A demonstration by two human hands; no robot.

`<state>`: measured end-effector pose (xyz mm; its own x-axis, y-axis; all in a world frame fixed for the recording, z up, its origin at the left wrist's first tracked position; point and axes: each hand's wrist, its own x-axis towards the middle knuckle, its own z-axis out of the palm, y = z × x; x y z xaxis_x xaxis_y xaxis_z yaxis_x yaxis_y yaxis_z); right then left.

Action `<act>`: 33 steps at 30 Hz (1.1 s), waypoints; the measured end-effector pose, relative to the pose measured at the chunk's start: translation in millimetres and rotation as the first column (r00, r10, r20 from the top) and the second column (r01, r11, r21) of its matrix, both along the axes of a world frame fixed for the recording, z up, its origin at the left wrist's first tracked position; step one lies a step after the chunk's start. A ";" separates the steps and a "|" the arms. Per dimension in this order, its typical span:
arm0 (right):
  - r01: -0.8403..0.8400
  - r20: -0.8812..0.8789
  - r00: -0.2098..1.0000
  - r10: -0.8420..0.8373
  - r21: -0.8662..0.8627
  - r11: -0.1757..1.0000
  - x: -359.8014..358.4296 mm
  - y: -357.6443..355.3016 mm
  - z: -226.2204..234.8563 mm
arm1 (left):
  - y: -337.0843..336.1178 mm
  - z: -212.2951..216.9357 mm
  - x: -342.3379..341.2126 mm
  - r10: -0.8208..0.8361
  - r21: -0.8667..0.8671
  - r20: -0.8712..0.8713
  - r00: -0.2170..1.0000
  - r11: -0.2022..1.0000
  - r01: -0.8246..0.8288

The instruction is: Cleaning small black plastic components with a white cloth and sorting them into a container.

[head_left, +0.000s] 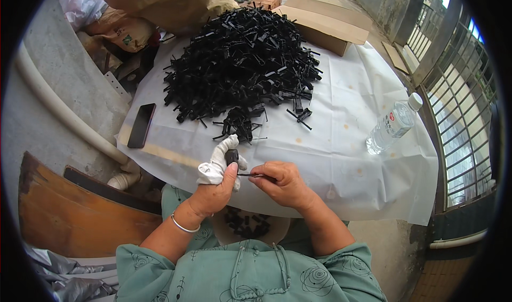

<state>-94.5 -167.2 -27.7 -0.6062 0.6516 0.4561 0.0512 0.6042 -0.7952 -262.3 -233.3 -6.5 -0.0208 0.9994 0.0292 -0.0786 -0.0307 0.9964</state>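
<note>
My left hand (217, 169), partly covered by a white cloth glove with the thumb bare, is closed around a small black plastic piece (231, 156) above the table's near edge. My right hand (285, 183), ungloved, pinches a thin black stem (246, 175) that reaches across to the left hand. Whether stem and piece are joined is hidden by the fingers. Just beyond the gloved fingertips lies a small clump of black plastic pieces (237, 125), at the front of a large heap of similar black parts (242, 62). Below my hands, a pale round container (281, 228) holds several short black pieces.
White sheeting (346, 182) covers the table. A phone (142, 126) lies at the left edge, and a clear water bottle (393, 125) stands on the right. Behind the heap are an open cardboard box (325, 24) and a large brown paper bag (154, 3). A barred railing (461, 104) runs along the right.
</note>
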 end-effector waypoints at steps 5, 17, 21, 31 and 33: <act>0.000 -0.027 1.000 -0.005 -0.200 0.980 -3.6 -6.0 4.8 | -6.0 -1.9 -2.1 -0.231 -0.064 -0.160 0.960 0.973 0.223; -0.052 0.066 0.995 0.069 -0.233 0.971 -7.1 -7.1 3.3 | -2.2 -5.2 4.5 -0.081 0.105 -0.406 0.910 0.985 0.134; -0.070 0.045 0.996 0.081 -0.214 0.974 -13.8 -14.8 -0.2 | -15.1 -1.4 2.3 0.012 0.176 -0.593 0.805 0.978 0.115; 0.257 0.210 0.945 -0.251 -0.002 0.966 -0.7 11.0 -2.2 | 38.1 -22.6 -42.3 0.365 0.405 -0.866 0.342 0.913 0.049; 0.214 0.228 0.950 -0.216 0.035 0.976 0.9 13.1 -12.6 | 52.2 -32.9 -34.1 0.442 0.482 -0.844 0.305 0.874 0.067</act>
